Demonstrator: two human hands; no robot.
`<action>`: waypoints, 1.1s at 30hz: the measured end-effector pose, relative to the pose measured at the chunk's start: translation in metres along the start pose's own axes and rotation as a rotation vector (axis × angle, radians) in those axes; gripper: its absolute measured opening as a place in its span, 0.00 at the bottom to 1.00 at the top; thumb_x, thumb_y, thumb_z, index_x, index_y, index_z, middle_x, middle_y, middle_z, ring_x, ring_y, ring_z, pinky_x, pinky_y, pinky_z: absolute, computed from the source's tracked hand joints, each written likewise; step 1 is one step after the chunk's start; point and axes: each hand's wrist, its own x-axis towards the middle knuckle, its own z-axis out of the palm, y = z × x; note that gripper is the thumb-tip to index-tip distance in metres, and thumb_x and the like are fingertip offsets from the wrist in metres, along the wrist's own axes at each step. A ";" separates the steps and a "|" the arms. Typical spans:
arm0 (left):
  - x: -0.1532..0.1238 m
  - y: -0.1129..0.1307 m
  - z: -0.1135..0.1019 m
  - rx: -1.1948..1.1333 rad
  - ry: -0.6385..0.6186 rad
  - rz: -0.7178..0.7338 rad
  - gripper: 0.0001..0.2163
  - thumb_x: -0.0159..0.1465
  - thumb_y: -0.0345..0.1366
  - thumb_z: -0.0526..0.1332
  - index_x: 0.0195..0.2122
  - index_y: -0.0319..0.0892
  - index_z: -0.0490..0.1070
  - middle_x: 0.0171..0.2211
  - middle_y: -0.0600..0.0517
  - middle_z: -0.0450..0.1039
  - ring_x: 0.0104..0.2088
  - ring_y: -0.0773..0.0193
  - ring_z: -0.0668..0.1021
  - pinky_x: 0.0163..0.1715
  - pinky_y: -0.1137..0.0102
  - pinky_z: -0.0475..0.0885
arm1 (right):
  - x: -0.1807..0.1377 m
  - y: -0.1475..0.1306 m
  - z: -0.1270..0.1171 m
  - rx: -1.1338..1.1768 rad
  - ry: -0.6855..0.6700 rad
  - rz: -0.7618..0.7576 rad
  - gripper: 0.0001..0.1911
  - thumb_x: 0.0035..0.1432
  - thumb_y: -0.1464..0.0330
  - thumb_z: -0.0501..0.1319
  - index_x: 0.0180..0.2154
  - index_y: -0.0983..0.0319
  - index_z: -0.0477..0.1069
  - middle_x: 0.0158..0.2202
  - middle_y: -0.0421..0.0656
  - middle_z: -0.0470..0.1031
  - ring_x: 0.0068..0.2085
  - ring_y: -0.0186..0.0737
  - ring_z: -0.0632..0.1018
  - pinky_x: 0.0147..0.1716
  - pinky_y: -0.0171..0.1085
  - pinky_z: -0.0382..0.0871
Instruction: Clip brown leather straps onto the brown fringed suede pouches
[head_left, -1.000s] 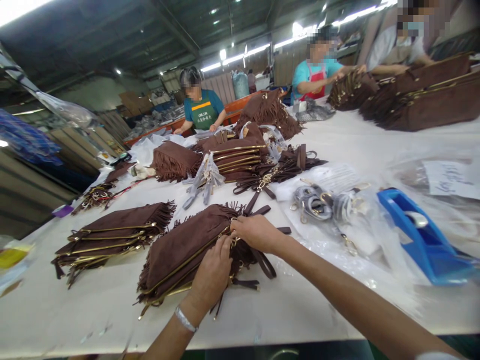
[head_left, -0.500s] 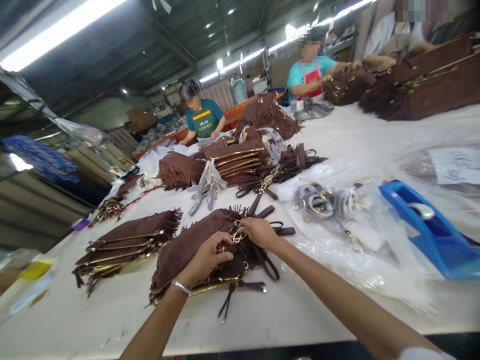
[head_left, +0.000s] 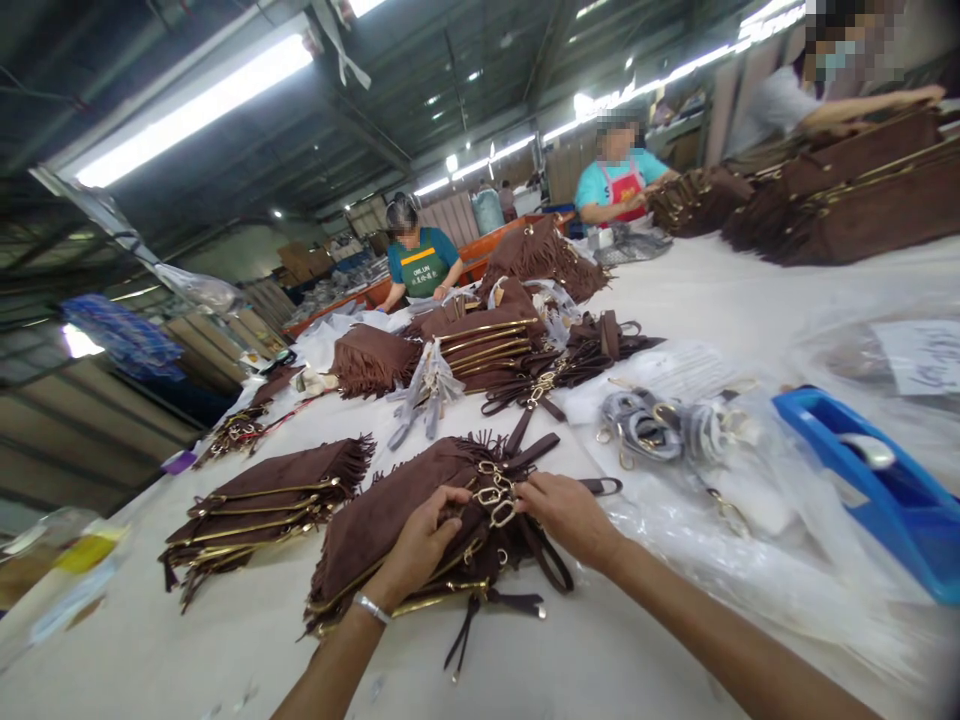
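Head view: at the far left edge of the frame a plastic-wrapped yellow packet [head_left: 67, 555] lies on the white table [head_left: 675, 290]. To its right, in the lower left, is a side pile of bags [head_left: 262, 500], brown and fringed with gold frames, apart from both hands.

At lower centre lies the fringed bag stack [head_left: 382, 520], with its gold frames toward the near edge of the table. The left hand [head_left: 420, 545], with a silver bracelet at the wrist, is curled over the top of the stack and its fingers are clenched on the top bag's edge. Just right of the fingertips is a cluster of gold clasps [head_left: 495, 500] where the dark straps [head_left: 544, 560] meet. The right hand [head_left: 570, 515] lies over these straps with bent fingers at the clasps. Whether it grips them cannot be told.

Above centre is another heap of bags [head_left: 480, 345], and behind it a person in a green apron [head_left: 420, 265]. To the right are clear plastic bags of metal hardware [head_left: 652, 425] and a blue tape dispenser [head_left: 877, 480]. In the upper right a person in a red apron [head_left: 619, 180] handles more brown bags [head_left: 862, 195].
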 end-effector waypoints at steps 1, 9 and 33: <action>-0.001 0.000 0.001 -0.009 0.008 -0.021 0.15 0.62 0.27 0.55 0.51 0.44 0.67 0.51 0.49 0.72 0.49 0.59 0.75 0.53 0.62 0.68 | -0.002 0.000 0.000 -0.008 0.002 -0.008 0.13 0.69 0.59 0.52 0.41 0.59 0.70 0.35 0.42 0.73 0.36 0.40 0.73 0.35 0.37 0.59; -0.012 0.008 0.005 0.221 0.026 0.077 0.10 0.67 0.31 0.52 0.48 0.45 0.66 0.48 0.48 0.72 0.50 0.59 0.74 0.53 0.61 0.68 | 0.034 -0.003 -0.005 -0.007 -0.087 0.034 0.11 0.68 0.62 0.54 0.40 0.60 0.71 0.37 0.44 0.75 0.39 0.41 0.74 0.36 0.37 0.58; 0.020 0.011 0.014 0.561 -0.159 0.297 0.11 0.66 0.26 0.51 0.34 0.44 0.72 0.47 0.48 0.71 0.46 0.57 0.69 0.47 0.61 0.66 | -0.030 -0.065 0.044 0.058 -0.203 0.039 0.12 0.63 0.72 0.59 0.48 0.62 0.66 0.41 0.46 0.73 0.41 0.43 0.75 0.36 0.38 0.66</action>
